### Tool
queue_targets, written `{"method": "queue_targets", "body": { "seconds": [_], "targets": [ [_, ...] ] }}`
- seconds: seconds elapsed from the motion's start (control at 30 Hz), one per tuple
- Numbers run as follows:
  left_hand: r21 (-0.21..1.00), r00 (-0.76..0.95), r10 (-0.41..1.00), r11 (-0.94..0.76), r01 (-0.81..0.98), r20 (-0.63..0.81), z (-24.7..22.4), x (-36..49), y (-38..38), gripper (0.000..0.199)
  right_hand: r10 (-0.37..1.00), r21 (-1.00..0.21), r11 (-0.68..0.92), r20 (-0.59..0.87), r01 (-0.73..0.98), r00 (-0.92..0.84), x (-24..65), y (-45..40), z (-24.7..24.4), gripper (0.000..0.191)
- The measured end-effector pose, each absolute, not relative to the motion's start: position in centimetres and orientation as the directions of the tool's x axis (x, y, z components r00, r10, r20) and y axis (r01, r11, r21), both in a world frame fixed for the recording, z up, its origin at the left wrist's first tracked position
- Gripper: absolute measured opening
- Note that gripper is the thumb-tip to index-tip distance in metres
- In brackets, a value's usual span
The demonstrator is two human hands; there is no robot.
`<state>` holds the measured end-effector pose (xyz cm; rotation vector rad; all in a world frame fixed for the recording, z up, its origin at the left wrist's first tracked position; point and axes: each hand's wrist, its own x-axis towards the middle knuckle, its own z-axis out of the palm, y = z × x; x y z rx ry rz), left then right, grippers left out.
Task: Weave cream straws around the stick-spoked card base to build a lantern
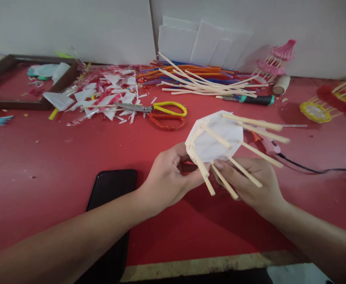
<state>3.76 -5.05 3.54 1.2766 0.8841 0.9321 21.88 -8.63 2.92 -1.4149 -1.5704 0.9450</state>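
Between my two hands, raised above the red table, is a white many-sided paper base (216,136) with several pale wooden sticks (245,171) standing out from its edge toward me. My left hand (170,177) grips its left lower edge, thumb across the front and fingers behind. My right hand (247,181) pinches the lower edge close to the sticks; some of its fingers are hidden behind the base. Beyond my right hand lies a pink glue gun (270,146) with a black cord, partly covered by the sticks.
Scissors (161,112) with yellow and red handles lie beside a heap of paper scraps (113,94). Loose sticks (202,85) and a utility knife (257,99) are farther back. A black phone (113,183) lies under my left forearm. Pink (275,59) and red-yellow (335,96) stick models stand right.
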Motion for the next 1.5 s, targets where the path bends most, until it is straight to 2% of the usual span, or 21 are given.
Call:
{"method": "queue_targets", "body": {
  "seconds": [0.1, 0.23, 0.37, 0.47, 0.7, 0.8, 0.93, 1.07, 1.3, 1.5],
  "targets": [
    [0.993, 0.381, 0.923, 0.092, -0.079, -0.055, 3.2, 3.7, -4.8, 0.018, 0.979, -0.836, 0.202, 0.182, 0.51, -0.089, 22.0, -8.5, 2.9, 0.04],
    [0.975, 0.355, 0.93, 0.162, -0.152, -0.099, 2.8, 3.8, -4.5, 0.016, 0.885, -0.613, 0.432, 0.43, 0.662, -0.18, 21.8, -8.5, 3.0, 0.003],
    [0.912, 0.399, 0.895, 0.319, -0.257, -0.201, 2.6, 4.1, -4.4, 0.017, 0.805, -0.464, 0.524, 0.543, 0.715, -0.237, 21.8, -8.6, 2.8, 0.015],
    [0.831, 0.445, 0.843, 0.462, -0.31, -0.302, 2.4, 4.2, -4.4, 0.018, 0.761, -0.365, 0.576, 0.566, 0.731, -0.317, 22.2, -8.6, 2.6, 0.017],
    [0.747, 0.481, 0.761, 0.603, -0.28, -0.435, 2.4, 3.9, -4.2, 0.012, 0.597, -0.11, 0.724, 0.594, 0.681, -0.539, 23.2, -8.2, 2.8, 0.027],
    [0.735, 0.495, 0.746, 0.621, -0.273, -0.446, 2.6, 3.8, -4.3, 0.014, 0.578, -0.093, 0.729, 0.615, 0.678, -0.537, 23.4, -8.4, 3.1, 0.03],
    [0.726, 0.509, 0.748, 0.619, -0.3, -0.427, 2.7, 3.6, -4.4, 0.013, 0.598, -0.092, 0.683, 0.639, 0.724, -0.484, 23.5, -8.8, 3.2, 0.022],
    [0.704, 0.519, 0.73, 0.643, -0.302, -0.445, 2.5, 3.6, -4.3, 0.01, 0.648, -0.123, 0.647, 0.609, 0.752, -0.458, 23.6, -8.9, 3.1, 0.023],
    [0.676, 0.532, 0.722, 0.658, -0.331, -0.442, 2.3, 3.7, -4.2, 0.013, 0.666, -0.19, 0.688, 0.549, 0.7, -0.506, 23.6, -8.8, 2.7, 0.025],
    [0.684, 0.504, 0.722, 0.663, -0.305, -0.474, 2.6, 3.9, -4.3, 0.007, 0.674, -0.218, 0.683, 0.557, 0.697, -0.485, 23.4, -8.6, 2.7, 0.025]
  ]
}}
